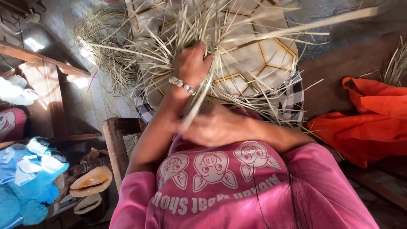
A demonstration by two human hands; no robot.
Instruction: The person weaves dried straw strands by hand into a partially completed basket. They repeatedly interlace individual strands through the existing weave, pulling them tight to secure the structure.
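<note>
Tiled floor (91, 106) lies beyond your lap. Your left hand (193, 63) clutches a bundle of straw (169, 46), fist tight; your right hand (218, 127), just below it, pinches one strand (199, 99), blurred.

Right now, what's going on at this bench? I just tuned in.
A person in a pink shirt is working a bundle of pale dried straw strands over their lap. The left hand, with a bead bracelet on its wrist, grips the strands up in the bundle. The right hand, blurred, holds a few strands close to the chest. An orange bag lies on the right, and blue plush toys on the left.
</note>
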